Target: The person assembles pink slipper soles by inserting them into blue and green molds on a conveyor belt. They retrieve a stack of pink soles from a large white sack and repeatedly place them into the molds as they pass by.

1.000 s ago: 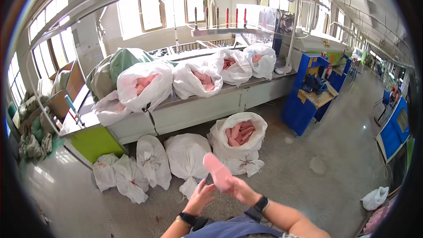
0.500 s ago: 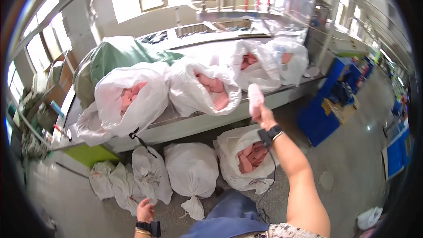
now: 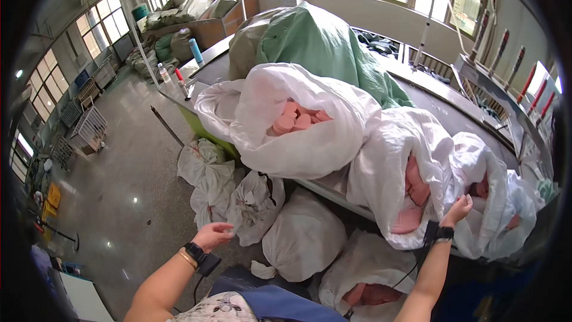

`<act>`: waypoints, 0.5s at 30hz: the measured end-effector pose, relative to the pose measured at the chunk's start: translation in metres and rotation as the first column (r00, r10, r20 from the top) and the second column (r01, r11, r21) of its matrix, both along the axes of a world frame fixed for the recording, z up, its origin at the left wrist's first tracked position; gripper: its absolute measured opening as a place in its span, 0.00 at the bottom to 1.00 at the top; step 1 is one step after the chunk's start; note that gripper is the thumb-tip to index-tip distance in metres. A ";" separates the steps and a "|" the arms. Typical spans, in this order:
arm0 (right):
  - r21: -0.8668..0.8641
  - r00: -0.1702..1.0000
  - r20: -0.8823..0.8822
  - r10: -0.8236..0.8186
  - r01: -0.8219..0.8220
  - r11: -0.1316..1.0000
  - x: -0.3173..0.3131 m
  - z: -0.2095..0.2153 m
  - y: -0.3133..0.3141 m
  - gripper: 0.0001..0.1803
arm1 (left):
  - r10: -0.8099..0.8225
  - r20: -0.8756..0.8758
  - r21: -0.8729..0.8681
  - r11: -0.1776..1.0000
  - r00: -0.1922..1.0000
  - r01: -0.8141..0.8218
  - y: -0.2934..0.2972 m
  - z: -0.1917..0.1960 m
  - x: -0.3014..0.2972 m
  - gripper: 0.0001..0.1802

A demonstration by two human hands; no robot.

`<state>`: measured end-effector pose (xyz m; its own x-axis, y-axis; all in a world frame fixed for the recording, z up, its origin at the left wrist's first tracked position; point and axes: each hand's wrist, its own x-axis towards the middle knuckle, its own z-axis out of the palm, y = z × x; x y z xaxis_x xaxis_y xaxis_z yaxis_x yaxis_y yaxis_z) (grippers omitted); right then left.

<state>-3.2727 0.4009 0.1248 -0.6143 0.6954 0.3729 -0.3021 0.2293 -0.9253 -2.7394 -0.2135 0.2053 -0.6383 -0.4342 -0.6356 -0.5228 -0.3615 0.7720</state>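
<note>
Worker (image 3: 158, 283) in blue apron (image 3: 286, 309), head cam, arms spread at long grey bench (image 3: 447, 98) lined w/ white sacks, mouths gaping. R hand (image 3: 457, 211) is up at the near side of the third sack (image 3: 471, 158), fingers curled tog.; can't tell from where I stand if they grip its edge or anything else. Pink pcs (image 3: 479, 189) show in that sack's mouth, just past the fingertips. L hand (image 3: 213, 237) hangs low, fingers loosely parted, nr a knotted white sack (image 3: 256, 206) on the floor. Black wrist units sit on both wrists, L one (image 3: 205, 259) and R one (image 3: 438, 234).

On the bench, biggest white sack (image 3: 316, 152) holds a heap of pink pcs, mostly rounded ends up; next sack (image 3: 381, 164), btwn it and the third, has larger pink pcs showing, one down by its lower lip. Behind the biggest: green cloth bundle (image 3: 313, 42). At bench's far L end: blue cylinder (image 3: 195, 50), clear bottle (image 3: 164, 73), red-handled tool (image 3: 179, 76).

Below, nr worker's apron, a plump tied sack (image 3: 304, 232) sits beside an open floor sack (image 3: 384, 262), pink pcs in its mouth too. Bkgd L, across shiny floor (image 3: 131, 161): wire cart (image 3: 88, 128), yellow crate (image 3: 53, 195). R: upright rods w/ red or dark grips, red one (image 3: 527, 83) among them.
</note>
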 end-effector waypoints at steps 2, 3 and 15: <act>0.062 0.918 0.121 0.377 -0.386 0.920 0.075 0.097 -0.158 0.13 | -0.004 -0.076 -0.089 0.996 0.997 -0.002 -0.011 0.021 -0.018 0.20; 0.009 0.802 -0.020 0.597 -0.597 0.802 0.100 0.121 -0.212 0.11 | -0.049 -0.148 -0.136 0.990 0.988 0.028 -0.023 0.037 -0.056 0.20; 0.471 0.443 0.735 0.513 -0.878 0.084 0.045 0.054 -0.652 0.16 | -0.565 0.071 -0.830 0.424 0.822 0.363 -0.223 -0.064 -0.403 0.17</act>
